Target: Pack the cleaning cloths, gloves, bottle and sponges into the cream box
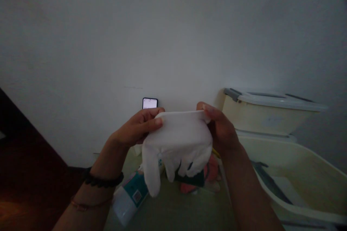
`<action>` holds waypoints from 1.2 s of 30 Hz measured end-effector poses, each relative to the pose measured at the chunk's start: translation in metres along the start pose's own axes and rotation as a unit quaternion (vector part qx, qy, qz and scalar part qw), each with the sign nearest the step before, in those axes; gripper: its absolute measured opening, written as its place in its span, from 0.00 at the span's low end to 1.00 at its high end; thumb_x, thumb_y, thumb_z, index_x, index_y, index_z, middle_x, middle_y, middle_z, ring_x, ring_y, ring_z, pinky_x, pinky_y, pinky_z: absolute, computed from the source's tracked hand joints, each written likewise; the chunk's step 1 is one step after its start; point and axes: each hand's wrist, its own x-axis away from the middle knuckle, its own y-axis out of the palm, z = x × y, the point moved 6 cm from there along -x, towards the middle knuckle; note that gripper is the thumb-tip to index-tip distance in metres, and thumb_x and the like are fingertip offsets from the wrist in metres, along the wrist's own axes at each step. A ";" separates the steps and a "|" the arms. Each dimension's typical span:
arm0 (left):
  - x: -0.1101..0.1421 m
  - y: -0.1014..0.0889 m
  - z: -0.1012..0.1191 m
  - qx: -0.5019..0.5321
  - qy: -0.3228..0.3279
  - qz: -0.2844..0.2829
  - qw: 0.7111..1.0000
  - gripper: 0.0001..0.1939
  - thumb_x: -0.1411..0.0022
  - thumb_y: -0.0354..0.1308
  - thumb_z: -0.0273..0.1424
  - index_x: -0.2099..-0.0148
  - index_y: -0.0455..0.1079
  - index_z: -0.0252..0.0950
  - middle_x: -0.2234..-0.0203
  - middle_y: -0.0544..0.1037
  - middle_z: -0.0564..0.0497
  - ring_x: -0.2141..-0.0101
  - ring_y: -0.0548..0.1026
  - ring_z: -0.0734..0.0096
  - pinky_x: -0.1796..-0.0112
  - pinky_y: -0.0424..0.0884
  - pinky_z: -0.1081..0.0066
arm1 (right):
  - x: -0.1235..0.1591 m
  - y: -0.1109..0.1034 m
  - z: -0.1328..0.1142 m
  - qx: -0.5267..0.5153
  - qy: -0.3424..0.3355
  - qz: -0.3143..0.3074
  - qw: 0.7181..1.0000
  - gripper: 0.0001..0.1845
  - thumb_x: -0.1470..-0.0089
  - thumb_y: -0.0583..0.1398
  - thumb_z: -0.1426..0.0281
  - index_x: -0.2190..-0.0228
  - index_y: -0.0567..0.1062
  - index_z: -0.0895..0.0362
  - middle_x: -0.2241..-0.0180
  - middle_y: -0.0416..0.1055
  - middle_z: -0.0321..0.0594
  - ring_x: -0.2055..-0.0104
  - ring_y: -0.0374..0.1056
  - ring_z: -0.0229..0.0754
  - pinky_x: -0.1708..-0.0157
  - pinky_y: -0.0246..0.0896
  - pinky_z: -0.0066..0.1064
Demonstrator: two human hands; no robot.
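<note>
A white glove (181, 133) hangs between my two hands with its fingers pointing down and its cuff edge pulled taut along the top. My left hand (139, 126) pinches the cuff's left corner between thumb and fingers. At the opposite corner, my right hand (221, 126) grips the cuff with the thumb on top. Behind and below the glove lies a white and teal plastic pack (132, 196), partly covered by it. A dark green item (193, 179) and a pink and grey item (211, 173) show past the glove's fingers; their kind is unclear.
A phone (150, 103) with a lit screen leans at the wall (173, 43). To the right stands an open cream bin (311, 173) with a dark long item inside. Behind it sits a lidded cream box (265, 117). These stand around a greenish tabletop (184, 216).
</note>
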 end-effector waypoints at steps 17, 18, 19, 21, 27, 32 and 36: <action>-0.001 0.007 0.019 -0.077 0.132 -0.126 0.980 0.07 0.54 0.66 0.22 0.72 0.69 0.33 0.75 0.69 0.53 0.73 0.69 0.75 0.73 0.69 0.76 | 0.004 0.014 -0.002 0.138 -0.076 -0.071 0.985 0.12 0.47 0.59 0.62 0.76 0.71 0.56 0.78 0.60 0.31 0.78 0.53 0.31 0.79 0.48 0.24; -0.001 0.008 0.019 -0.079 0.130 -0.125 0.980 0.08 0.54 0.66 0.21 0.73 0.70 0.33 0.75 0.69 0.53 0.73 0.69 0.75 0.74 0.69 0.76 | 0.003 0.015 0.000 0.138 -0.073 -0.075 0.985 0.11 0.47 0.59 0.61 0.75 0.72 0.55 0.77 0.61 0.31 0.77 0.54 0.31 0.78 0.49 0.24; -0.001 0.008 0.020 -0.083 0.129 -0.122 0.981 0.08 0.55 0.66 0.22 0.73 0.69 0.33 0.75 0.69 0.53 0.73 0.69 0.75 0.74 0.69 0.76 | 0.003 0.015 0.001 0.139 -0.068 -0.080 0.985 0.10 0.48 0.60 0.61 0.74 0.73 0.55 0.76 0.63 0.32 0.77 0.55 0.31 0.78 0.51 0.24; 0.001 0.006 0.020 -0.097 0.129 -0.112 0.980 0.07 0.53 0.66 0.25 0.73 0.69 0.33 0.75 0.69 0.52 0.72 0.69 0.74 0.73 0.69 0.75 | 0.003 0.015 0.002 0.138 -0.055 -0.084 0.985 0.08 0.52 0.63 0.63 0.72 0.74 0.54 0.74 0.63 0.31 0.76 0.56 0.31 0.77 0.53 0.23; 0.009 -0.009 0.025 -0.143 0.121 -0.060 0.980 0.06 0.45 0.60 0.32 0.70 0.71 0.34 0.75 0.69 0.50 0.72 0.69 0.70 0.72 0.68 0.71 | 0.008 0.013 -0.009 0.310 -0.048 -0.063 0.948 0.12 0.53 0.64 0.66 0.64 0.73 0.53 0.71 0.64 0.32 0.72 0.59 0.33 0.74 0.53 0.25; 0.012 -0.015 0.032 -0.155 0.144 0.003 0.977 0.11 0.47 0.62 0.35 0.75 0.69 0.34 0.80 0.66 0.53 0.76 0.65 0.74 0.76 0.63 0.75 | 0.012 0.021 -0.019 0.428 -0.084 -0.082 0.896 0.12 0.48 0.60 0.63 0.77 0.66 0.56 0.77 0.60 0.31 0.73 0.56 0.34 0.73 0.52 0.27; 0.009 -0.014 0.033 -0.246 0.119 0.034 0.961 0.08 0.45 0.60 0.33 0.72 0.71 0.33 0.78 0.68 0.53 0.76 0.65 0.77 0.76 0.62 0.77 | 0.010 0.020 -0.029 0.384 -0.165 -0.044 0.908 0.12 0.46 0.57 0.67 0.78 0.63 0.56 0.71 0.62 0.34 0.68 0.59 0.35 0.66 0.55 0.29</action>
